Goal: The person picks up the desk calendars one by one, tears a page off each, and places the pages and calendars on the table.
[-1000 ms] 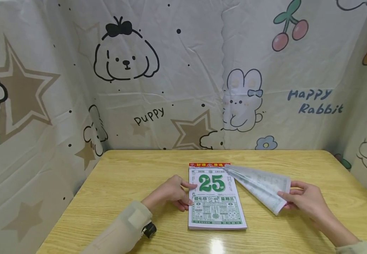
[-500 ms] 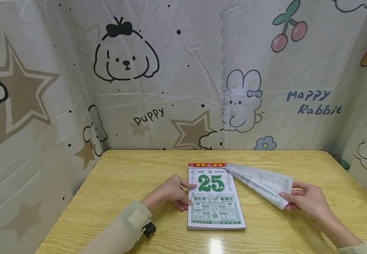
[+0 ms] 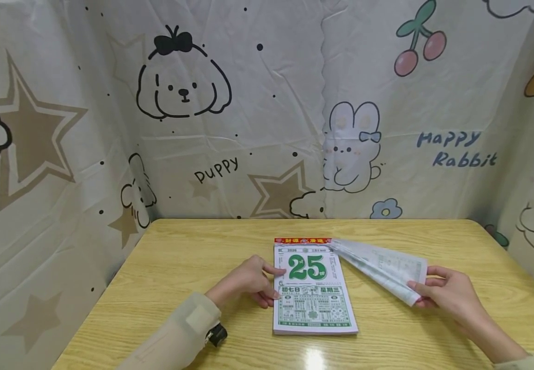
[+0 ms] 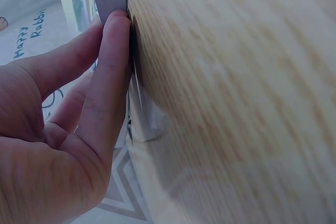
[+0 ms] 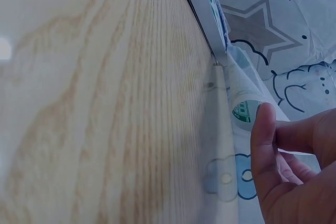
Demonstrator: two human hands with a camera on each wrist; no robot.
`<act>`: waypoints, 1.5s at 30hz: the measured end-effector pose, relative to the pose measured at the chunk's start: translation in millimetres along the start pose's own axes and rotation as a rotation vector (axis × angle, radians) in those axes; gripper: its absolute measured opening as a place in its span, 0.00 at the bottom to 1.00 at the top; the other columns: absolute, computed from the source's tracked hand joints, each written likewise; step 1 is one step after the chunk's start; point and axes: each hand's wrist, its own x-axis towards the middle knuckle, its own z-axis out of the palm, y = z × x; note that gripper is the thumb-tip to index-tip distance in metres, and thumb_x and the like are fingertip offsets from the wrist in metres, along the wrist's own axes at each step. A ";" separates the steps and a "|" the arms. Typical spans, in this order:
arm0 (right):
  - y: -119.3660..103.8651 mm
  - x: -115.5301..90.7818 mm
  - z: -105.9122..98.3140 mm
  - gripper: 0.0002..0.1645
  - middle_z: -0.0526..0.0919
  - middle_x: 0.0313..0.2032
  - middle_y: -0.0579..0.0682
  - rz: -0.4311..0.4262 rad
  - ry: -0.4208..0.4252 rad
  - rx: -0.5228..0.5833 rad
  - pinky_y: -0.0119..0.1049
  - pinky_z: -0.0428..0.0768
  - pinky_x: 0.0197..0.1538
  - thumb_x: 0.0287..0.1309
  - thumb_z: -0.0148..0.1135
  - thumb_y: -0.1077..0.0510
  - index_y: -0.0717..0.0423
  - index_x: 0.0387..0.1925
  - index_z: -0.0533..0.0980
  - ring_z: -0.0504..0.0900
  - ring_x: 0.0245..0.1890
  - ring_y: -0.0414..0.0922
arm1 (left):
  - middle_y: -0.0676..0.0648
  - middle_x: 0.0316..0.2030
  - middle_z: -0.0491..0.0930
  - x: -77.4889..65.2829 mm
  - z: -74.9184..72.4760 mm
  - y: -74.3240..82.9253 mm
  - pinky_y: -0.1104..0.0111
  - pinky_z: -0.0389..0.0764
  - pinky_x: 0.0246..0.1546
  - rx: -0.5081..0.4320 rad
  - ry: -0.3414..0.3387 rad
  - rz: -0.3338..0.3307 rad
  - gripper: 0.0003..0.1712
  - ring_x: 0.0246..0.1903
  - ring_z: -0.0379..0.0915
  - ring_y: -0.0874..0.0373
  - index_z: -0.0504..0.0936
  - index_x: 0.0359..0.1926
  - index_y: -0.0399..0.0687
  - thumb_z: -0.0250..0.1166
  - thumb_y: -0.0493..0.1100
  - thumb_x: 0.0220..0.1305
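A thick tear-off calendar (image 3: 315, 303) lies flat on the table, its front sheet printed with a large green 25 under a red header strip. My left hand (image 3: 255, 281) holds its left edge, one fingertip over the front sheet; in the left wrist view the fingers (image 4: 113, 51) meet the side of the pad. Off to the right, a thin turned-back page (image 3: 382, 267) stretches out from the pad's top right corner, folded along its length. My right hand (image 3: 449, 293) pinches this page's free end between thumb and fingers, also seen in the right wrist view.
The light wooden table (image 3: 179, 246) has rounded back corners. A cream curtain (image 3: 230, 128) with puppy, rabbit and star drawings hangs behind it and at both sides. A small black device (image 3: 217, 335) sits at the left sleeve.
Over the last second my right hand has drawn the page slightly to the right, and its lower edge sits a little higher. My left hand stays at the calendar's edge.
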 end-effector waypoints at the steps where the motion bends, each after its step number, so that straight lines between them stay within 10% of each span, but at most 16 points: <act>1: 0.4 -0.4 -0.5 0.42 0.87 0.34 0.50 -0.003 0.000 -0.001 0.39 0.90 0.32 0.68 0.70 0.66 0.82 0.70 0.57 0.86 0.27 0.44 | 0.36 0.27 0.86 0.1 0.1 0.1 0.61 0.90 0.24 0.002 0.000 0.000 0.33 0.21 0.85 0.50 0.86 0.63 0.45 0.78 0.24 0.55; 28: 2.6 -10.2 -32.4 0.42 0.89 0.34 0.47 -0.039 0.141 -0.039 0.41 0.91 0.32 0.69 0.71 0.59 0.81 0.70 0.60 0.88 0.27 0.44 | 0.36 0.27 0.86 -1.4 -0.3 -2.0 0.60 0.90 0.23 0.004 -0.006 0.016 0.33 0.21 0.85 0.50 0.86 0.63 0.44 0.77 0.25 0.56; 35: -0.1 -15.7 -39.0 0.37 0.88 0.31 0.37 -0.124 0.271 -0.070 0.41 0.90 0.29 0.67 0.73 0.56 0.77 0.65 0.68 0.86 0.26 0.37 | 0.36 0.26 0.87 0.7 0.0 -5.0 0.59 0.90 0.23 -0.006 -0.013 0.031 0.33 0.21 0.85 0.50 0.86 0.63 0.45 0.77 0.24 0.56; 41: -4.6 -22.0 -40.9 0.13 0.83 0.25 0.24 -0.272 0.463 -0.056 0.25 0.83 0.25 0.63 0.77 0.57 0.53 0.45 0.81 0.83 0.24 0.29 | 0.36 0.26 0.87 0.4 0.1 -4.0 0.60 0.90 0.22 0.001 -0.009 0.029 0.33 0.20 0.85 0.50 0.86 0.63 0.45 0.77 0.25 0.56; 45: -14.3 -29.6 -32.4 0.10 0.80 0.27 0.18 -0.420 0.621 -0.127 0.15 0.76 0.27 0.61 0.77 0.61 0.62 0.41 0.85 0.79 0.28 0.20 | 0.36 0.26 0.86 -0.1 0.3 -2.6 0.60 0.90 0.22 0.005 -0.006 0.027 0.33 0.20 0.85 0.50 0.86 0.63 0.45 0.77 0.25 0.56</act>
